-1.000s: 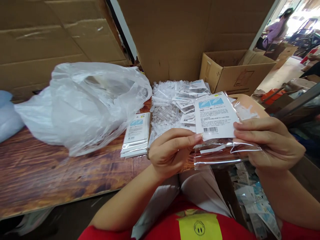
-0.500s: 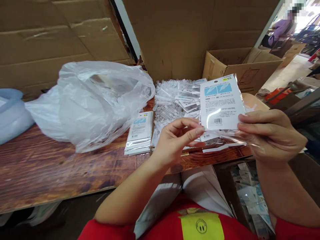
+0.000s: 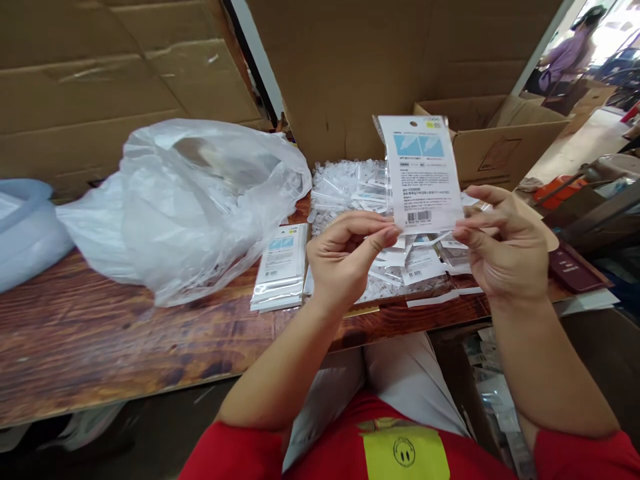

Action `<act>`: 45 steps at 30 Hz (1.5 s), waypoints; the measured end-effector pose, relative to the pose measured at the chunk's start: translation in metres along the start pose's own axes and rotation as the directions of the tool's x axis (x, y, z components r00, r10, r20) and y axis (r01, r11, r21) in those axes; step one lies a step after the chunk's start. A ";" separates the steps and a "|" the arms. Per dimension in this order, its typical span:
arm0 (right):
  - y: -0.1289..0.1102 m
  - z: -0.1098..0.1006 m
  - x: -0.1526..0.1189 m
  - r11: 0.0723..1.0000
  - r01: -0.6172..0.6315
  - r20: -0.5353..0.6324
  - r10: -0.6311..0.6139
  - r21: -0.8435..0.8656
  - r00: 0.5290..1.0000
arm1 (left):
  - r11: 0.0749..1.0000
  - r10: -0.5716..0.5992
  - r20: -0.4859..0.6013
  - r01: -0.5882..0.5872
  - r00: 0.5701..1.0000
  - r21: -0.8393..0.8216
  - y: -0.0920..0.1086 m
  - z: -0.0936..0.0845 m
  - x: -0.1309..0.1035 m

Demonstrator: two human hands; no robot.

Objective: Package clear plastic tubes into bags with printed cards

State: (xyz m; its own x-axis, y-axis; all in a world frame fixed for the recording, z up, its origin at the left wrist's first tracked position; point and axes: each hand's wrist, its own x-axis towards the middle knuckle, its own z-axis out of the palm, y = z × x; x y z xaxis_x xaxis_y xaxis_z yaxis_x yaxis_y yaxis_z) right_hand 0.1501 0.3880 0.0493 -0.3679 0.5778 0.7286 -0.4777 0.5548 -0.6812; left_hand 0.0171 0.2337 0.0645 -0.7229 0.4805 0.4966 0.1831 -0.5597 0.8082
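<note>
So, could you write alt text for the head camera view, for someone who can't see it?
A person's left hand and right hand hold up a printed packet near its lower corners, above a wooden table. On the table are small clear pieces, a stack of similar packets and a translucent bag; a cardboard box stands behind the packet.

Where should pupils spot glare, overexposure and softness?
Head view: background overexposed beyond the person in purple; head view: glints on the white, clear-plastic packet stack; head view: fine print too soft to read on the held white rectangular packet.

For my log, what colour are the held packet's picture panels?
Picture panels: light blue and white; head view.
</note>
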 end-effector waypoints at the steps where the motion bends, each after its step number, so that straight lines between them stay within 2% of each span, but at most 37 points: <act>1: 0.004 0.002 0.001 0.996 -0.074 0.007 0.074 0.049 0.997 | 0.999 0.033 -0.019 -0.032 0.999 0.036 -0.002 0.001 0.000; 4: 0.012 0.008 0.006 0.964 -0.228 0.078 0.219 0.137 0.973 | 0.996 0.062 -0.047 -0.059 0.997 0.066 -0.008 0.001 0.002; 7: 0.014 0.015 0.010 0.953 -0.242 0.097 0.228 0.183 0.969 | 0.995 0.092 -0.059 -0.090 0.994 0.032 -0.012 0.000 0.004; 11: 0.013 0.029 0.009 0.957 -0.190 -0.040 0.204 0.220 0.978 | 0.992 0.123 -0.127 -0.118 0.984 0.049 -0.016 0.002 0.005; 15: 0.014 0.040 0.006 0.969 -0.141 -0.173 0.177 0.202 0.969 | 0.993 0.094 -0.178 -0.079 0.980 0.090 -0.017 0.007 0.003; 18: 0.016 0.045 0.005 0.966 -0.135 -0.222 0.184 0.219 0.957 | 0.997 0.053 -0.191 -0.042 0.980 0.062 -0.016 0.009 0.002; 22: 0.013 0.052 0.005 0.938 -0.116 -0.299 0.219 0.327 0.929 | 0.999 0.022 -0.206 -0.027 0.978 -0.020 -0.015 0.011 0.003; 29: 0.007 0.066 0.008 0.930 -0.149 -0.353 0.270 0.336 0.896 | 0.989 0.094 -0.284 -0.122 0.954 -0.082 -0.028 0.016 0.007; 33: 0.015 0.073 0.010 0.964 -0.117 -0.345 0.197 0.239 0.918 | 0.983 0.038 -0.323 -0.094 0.946 -0.158 -0.031 0.019 0.009; 34: 0.015 0.072 0.009 0.983 -0.072 -0.340 0.127 0.171 0.932 | 0.981 0.022 -0.334 -0.084 0.942 -0.172 -0.031 0.019 0.010; 36: 0.014 0.068 0.006 0.989 0.115 -0.301 -0.136 -0.088 0.944 | 0.979 -0.003 -0.355 -0.069 0.935 -0.190 -0.031 0.018 0.012; 37: 0.012 0.065 0.004 0.935 0.231 -0.229 -0.295 -0.269 0.928 | 0.979 -0.010 -0.365 -0.064 0.931 -0.192 -0.031 0.017 0.013; 38: 0.009 0.062 0.001 0.827 0.336 -0.114 -0.427 -0.450 0.897 | 0.980 -0.012 -0.369 -0.064 0.929 -0.190 -0.030 0.016 0.014; 39: 0.007 0.059 -0.002 0.685 0.413 0.023 -0.501 -0.600 0.865 | 0.980 -0.007 -0.370 -0.067 0.929 -0.187 -0.030 0.015 0.015; 40: 0.005 0.058 -0.004 0.547 0.455 0.146 -0.515 -0.703 0.845 | 0.980 0.001 -0.365 -0.073 0.931 -0.184 -0.029 0.015 0.016; 41: 0.003 0.058 -0.005 0.445 0.463 0.229 -0.484 -0.766 0.845 | 0.980 0.009 -0.357 -0.079 0.934 -0.181 -0.028 0.015 0.017; 42: 0.002 0.058 -0.006 0.391 0.444 0.264 -0.435 -0.806 0.861 | 0.980 0.017 -0.350 -0.085 0.937 -0.181 -0.028 0.015 0.017; 45: 0.005 0.059 0.000 0.383 0.355 0.248 -0.303 -0.853 0.920 | 0.980 0.007 -0.336 -0.074 0.942 -0.187 -0.028 0.019 0.016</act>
State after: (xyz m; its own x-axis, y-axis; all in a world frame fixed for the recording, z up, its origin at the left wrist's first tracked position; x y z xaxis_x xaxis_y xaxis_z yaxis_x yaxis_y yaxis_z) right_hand 0.1006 0.3551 0.0502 -0.3914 0.2155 0.8946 0.3664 0.9283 -0.0633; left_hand 0.0128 0.2699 0.0565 -0.9033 0.2224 0.3669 0.1079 -0.7100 0.6959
